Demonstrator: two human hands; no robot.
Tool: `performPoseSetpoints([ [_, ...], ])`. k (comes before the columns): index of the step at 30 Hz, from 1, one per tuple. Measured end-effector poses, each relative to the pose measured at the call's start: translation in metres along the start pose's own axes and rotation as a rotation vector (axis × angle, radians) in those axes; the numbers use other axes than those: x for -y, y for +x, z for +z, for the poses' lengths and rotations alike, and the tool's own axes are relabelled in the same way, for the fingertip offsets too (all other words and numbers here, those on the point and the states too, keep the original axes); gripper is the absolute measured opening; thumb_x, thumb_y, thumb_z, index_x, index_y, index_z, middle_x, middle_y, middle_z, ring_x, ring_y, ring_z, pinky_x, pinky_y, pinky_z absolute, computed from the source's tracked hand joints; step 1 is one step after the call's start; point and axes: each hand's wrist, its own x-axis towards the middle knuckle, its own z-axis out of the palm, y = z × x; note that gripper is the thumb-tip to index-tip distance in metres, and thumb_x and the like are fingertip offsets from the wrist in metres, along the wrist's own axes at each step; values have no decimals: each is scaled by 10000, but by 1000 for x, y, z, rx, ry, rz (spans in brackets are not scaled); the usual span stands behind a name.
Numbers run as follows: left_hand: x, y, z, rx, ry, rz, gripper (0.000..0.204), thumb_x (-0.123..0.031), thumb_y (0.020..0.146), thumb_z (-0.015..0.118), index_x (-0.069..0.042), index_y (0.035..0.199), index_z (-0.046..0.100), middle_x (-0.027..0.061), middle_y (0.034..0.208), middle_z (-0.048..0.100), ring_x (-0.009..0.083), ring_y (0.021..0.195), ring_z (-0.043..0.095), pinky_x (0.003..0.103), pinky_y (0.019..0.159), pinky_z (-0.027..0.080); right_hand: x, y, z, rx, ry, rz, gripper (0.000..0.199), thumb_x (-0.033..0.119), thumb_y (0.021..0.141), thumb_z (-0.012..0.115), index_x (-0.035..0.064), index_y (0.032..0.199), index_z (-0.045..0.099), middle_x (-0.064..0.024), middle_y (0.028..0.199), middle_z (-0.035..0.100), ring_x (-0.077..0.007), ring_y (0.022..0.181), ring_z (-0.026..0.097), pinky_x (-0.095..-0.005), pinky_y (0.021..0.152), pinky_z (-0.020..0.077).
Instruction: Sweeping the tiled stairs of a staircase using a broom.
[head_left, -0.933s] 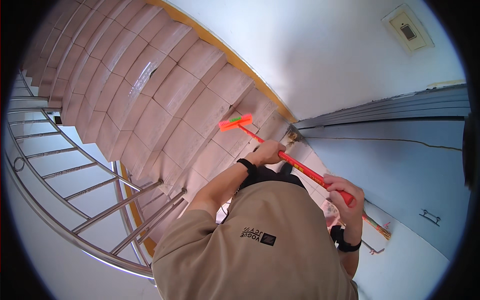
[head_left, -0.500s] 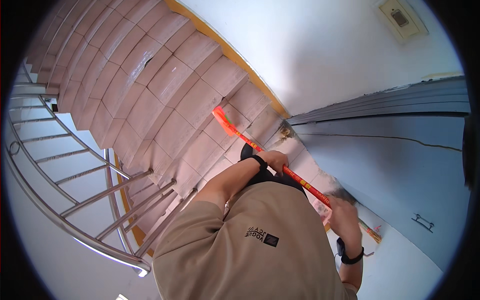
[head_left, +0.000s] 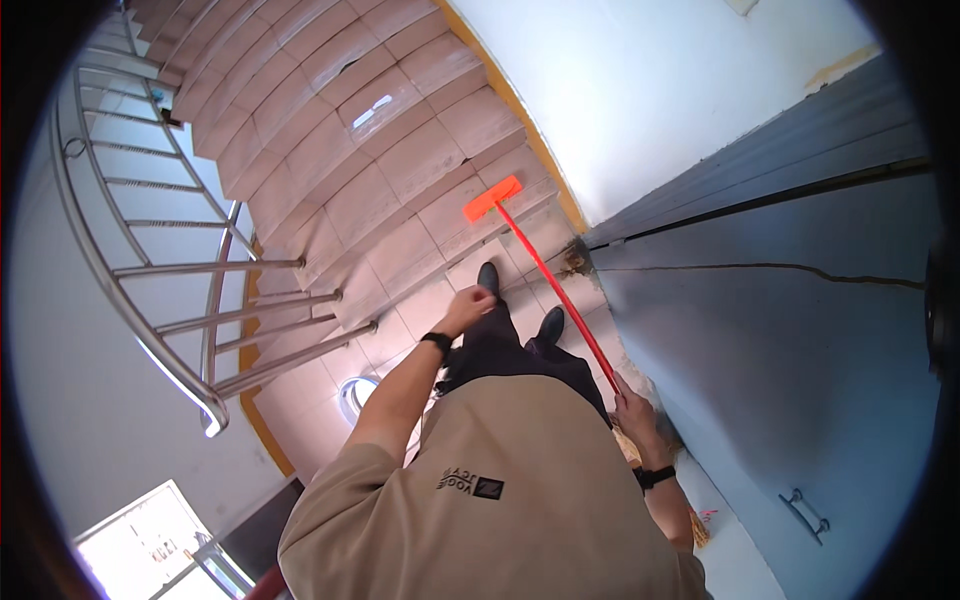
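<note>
A broom [head_left: 552, 281] with a long red handle slants across the foot of the stairs. Its bright orange head [head_left: 493, 199] rests at the lowest steps, far end away from me. My right hand [head_left: 632, 410] is wrapped round the near end of the handle, beside the grey-blue door. In front of my body my left hand [head_left: 470, 306] hangs in the air, fingers curled, with nothing seen in it. It is apart from the broom, above my dark shoe [head_left: 488, 278].
Tiled stairs [head_left: 400, 150] climb to the far left, with a metal railing [head_left: 130, 320] along their left side. A white wall [head_left: 650, 100] and a grey-blue door [head_left: 740, 350] with a handle [head_left: 805, 515] stand on the right. A round whitish container [head_left: 357, 395] sits by my left forearm.
My left hand has let go of the broom handle and moved left. My right hand now holds the broom alone. The orange head has shifted right and turned, showing broadside.
</note>
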Motion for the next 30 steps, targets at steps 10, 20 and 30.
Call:
performPoseSetpoints([
  [10,154,-218,-34,-510,-378,-772,158,-152,850,600,-46,963,634,75,790,677,172,660,647,304,575,524,-8,83,8,-72,-143,-108,503,252,987,457,267,1482,369,-258,987,667,-455,907,634,-512,795,504],
  [20,139,-187,4,-359,-553,-471,187,-233,883,615,-60,952,632,61,839,689,152,765,673,299,672,542,-63,-18,14,-65,-215,54,496,283,988,473,254,1475,385,-264,981,669,-443,907,646,-518,776,512],
  [30,200,-249,20,-391,-530,-647,152,-201,879,602,-67,946,627,59,793,677,157,729,673,296,608,537,-3,108,-1,-156,-149,-73,493,248,978,479,198,1463,411,-230,946,678,-430,911,648,-483,783,508],
])
